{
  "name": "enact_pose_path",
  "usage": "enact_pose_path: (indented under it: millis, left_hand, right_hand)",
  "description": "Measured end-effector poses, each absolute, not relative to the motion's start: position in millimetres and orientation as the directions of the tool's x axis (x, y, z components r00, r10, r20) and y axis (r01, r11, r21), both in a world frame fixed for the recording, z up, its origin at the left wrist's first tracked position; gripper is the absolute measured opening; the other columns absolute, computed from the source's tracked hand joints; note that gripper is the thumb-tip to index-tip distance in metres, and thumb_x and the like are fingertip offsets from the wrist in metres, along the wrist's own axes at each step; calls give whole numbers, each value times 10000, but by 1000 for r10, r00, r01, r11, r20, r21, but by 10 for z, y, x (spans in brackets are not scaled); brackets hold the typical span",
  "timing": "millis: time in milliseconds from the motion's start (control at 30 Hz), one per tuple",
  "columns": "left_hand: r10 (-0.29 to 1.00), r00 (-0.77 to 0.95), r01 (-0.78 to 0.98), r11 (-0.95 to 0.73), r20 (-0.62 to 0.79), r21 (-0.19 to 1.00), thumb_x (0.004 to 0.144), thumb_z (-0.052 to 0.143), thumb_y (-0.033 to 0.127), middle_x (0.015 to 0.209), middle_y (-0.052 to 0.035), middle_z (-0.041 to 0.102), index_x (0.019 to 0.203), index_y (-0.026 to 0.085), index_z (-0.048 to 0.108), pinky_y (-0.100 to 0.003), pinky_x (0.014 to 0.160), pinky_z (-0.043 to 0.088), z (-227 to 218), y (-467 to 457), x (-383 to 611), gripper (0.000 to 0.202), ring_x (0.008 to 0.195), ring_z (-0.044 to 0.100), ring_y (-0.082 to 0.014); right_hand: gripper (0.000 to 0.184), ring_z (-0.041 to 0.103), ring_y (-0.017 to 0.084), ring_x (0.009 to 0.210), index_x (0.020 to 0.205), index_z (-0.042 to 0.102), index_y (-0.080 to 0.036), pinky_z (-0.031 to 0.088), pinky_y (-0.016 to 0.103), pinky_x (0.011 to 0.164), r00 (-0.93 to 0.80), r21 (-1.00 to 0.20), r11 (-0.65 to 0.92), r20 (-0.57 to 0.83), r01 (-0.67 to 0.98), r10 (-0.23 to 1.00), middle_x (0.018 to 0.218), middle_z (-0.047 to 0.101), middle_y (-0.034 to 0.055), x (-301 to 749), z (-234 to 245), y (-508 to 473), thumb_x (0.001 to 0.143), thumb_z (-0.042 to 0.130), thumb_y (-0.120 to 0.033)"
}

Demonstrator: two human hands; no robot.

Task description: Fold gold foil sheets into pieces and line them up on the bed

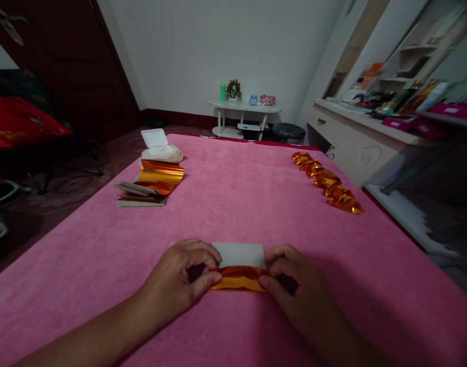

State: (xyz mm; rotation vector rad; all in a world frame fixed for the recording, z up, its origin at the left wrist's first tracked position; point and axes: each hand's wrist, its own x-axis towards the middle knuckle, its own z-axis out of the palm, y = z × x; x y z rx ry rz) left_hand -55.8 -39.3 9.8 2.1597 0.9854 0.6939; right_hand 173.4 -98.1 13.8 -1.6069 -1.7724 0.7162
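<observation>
A small sheet of foil paper (239, 265) lies on the pink cloth near the front edge, white side up, with its near edge folded over to show shiny orange. My left hand (180, 283) pinches the left end of that orange fold between thumb and fingers. At the right end of the fold, my right hand (294, 280) pinches it the same way. Both hands rest on the cloth.
The pink cloth (233, 204) covers a wide surface. A stack of orange foil sheets (153, 183) lies at the left, behind it a white box with an open lid (159, 148). Several folded orange pieces (327, 182) form a row at the right. A white dresser (356, 142) stands beyond.
</observation>
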Motion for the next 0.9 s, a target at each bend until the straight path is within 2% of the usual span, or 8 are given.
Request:
enact_pose_path:
  millis: [267, 467, 667, 900]
  left_hand:
    - [810, 563, 481, -484, 165, 731, 801, 552, 175, 757, -6, 656, 731, 188, 620, -274, 694, 464, 126, -406, -551, 98, 730, 599, -141]
    - [820, 549, 495, -474, 160, 728, 760, 586, 158, 687, 5, 635, 668, 176, 596, -255, 653, 459, 96, -389, -553, 94, 666, 581, -127]
    - [852, 504, 525, -431, 140, 734, 747, 586, 145, 677, 18, 612, 706, 173, 579, -209, 559, 430, 54, -406, -557, 50, 602, 548, -101]
    - [861, 487, 517, -421, 148, 745, 735, 625, 153, 765, 5, 592, 817, 182, 562, -222, 602, 448, 32, -403, -572, 108, 662, 542, -110]
  right_hand:
    - [197, 553, 131, 715, 649, 533, -192, 440, 251, 611, -78, -739, 156, 139, 656, 987, 846, 565, 27, 1718, 151, -996, 816, 476, -105]
    - [172, 542, 129, 689, 628, 519, -191, 431, 252, 593, -55, -712, 139, 141, 688, 989, 823, 560, 18, 1718, 143, -953, 770, 525, -94]
    - [200, 533, 113, 631, 566, 509, -188, 420, 234, 531, -51, -693, 114, 111, 711, 993, 800, 566, 13, 1730, 134, -895, 723, 569, -79]
    - [192, 540, 124, 640, 571, 504, -195, 430, 242, 541, -67, -666, 135, 127, 733, 990, 788, 565, 11, 1755, 114, -876, 721, 599, -120]
